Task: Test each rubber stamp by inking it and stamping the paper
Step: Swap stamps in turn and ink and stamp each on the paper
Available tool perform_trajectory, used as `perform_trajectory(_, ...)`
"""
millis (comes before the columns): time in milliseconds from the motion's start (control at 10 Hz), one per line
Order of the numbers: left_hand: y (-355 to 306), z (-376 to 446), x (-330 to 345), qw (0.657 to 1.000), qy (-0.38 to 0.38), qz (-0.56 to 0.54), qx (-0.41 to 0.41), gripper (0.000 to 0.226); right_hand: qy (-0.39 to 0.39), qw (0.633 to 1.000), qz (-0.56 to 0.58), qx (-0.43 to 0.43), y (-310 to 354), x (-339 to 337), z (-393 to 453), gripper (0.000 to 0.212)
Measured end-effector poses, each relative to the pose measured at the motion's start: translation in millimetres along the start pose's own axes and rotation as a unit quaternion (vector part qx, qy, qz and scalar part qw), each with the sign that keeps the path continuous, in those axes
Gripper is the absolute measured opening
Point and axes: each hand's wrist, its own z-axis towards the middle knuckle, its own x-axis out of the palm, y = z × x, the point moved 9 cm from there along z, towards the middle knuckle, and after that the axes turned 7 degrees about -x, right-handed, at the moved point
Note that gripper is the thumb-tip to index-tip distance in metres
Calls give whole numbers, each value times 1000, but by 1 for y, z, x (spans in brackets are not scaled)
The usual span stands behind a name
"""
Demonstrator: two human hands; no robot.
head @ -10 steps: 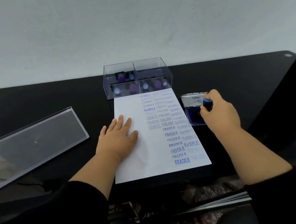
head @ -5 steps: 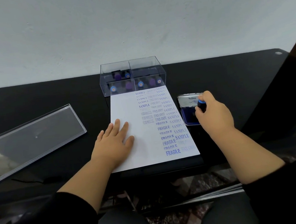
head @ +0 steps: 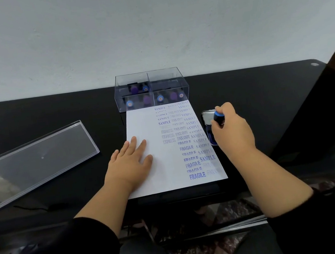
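Observation:
A white paper [head: 151,124] lies on the black table, its right half covered with blue prints reading SAMPLE, FAX OUT, EXPRESS and FRAGILE. My left hand [head: 130,163] rests flat on the paper's left part, fingers spread. My right hand [head: 232,133] grips a rubber stamp [head: 218,118] with a black handle and blue cap, held over the open blue ink pad [head: 210,132] just right of the paper. The stamp's face is hidden by my fingers.
A clear plastic box [head: 151,89] with four compartments stands behind the paper and holds several blue and purple stamps. Its clear lid [head: 36,160] lies at the left. The table's front edge runs just below the paper.
The view has shifted slightly. My right hand stays over the ink pad with the stamp, and my left hand stays flat on the paper.

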Motion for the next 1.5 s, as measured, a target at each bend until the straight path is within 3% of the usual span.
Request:
perform_trajectory(500, 3, 8, 3, 1000, 1, 3, -3, 57, 42, 994, 71, -72, 57, 61, -10, 20)
perform_trajectory(800, 5, 9, 3, 1000, 3, 1, -3, 58, 82, 992, 50, -87, 59, 87, -19, 29)
perform_trajectory(1500, 4, 8, 4, 1000, 3, 2, -4, 57, 87, 989, -16, -120, 68, 92, -14, 26)
